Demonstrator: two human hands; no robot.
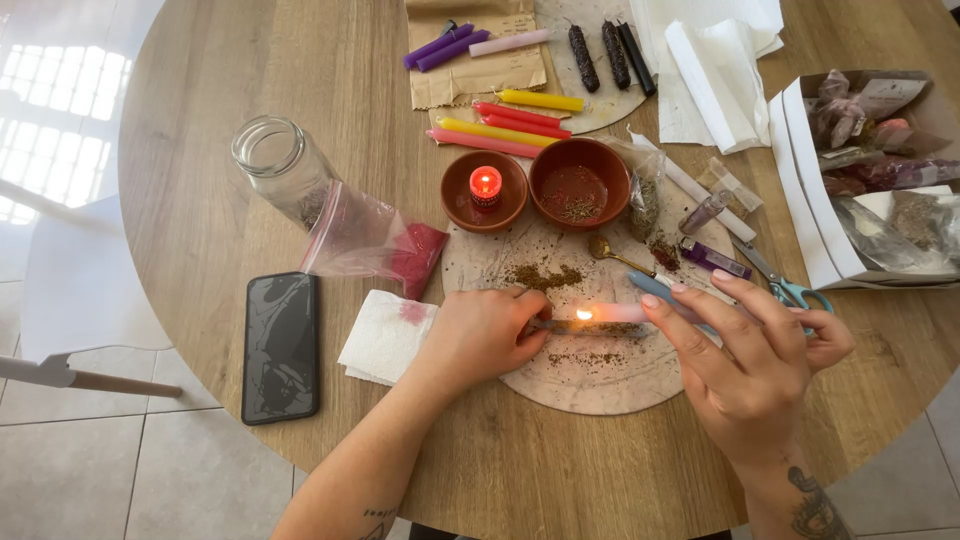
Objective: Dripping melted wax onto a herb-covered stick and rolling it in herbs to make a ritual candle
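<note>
Two hands, left hand (pixel 478 335) and right hand (pixel 752 350), each grip closed on a lit pale pink wax candle (pixel 612 314), at six o'clock on the round wooden tabletop (pixel 200 210).

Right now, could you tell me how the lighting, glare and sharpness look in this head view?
Head view: soft daylight, faint shadows; window glare on the floor tiles at upper left; the flame between the left hand and right hand blooms white; the red tealight glows overexposed; the table bends near the frame edges; focus is sharp.
</note>
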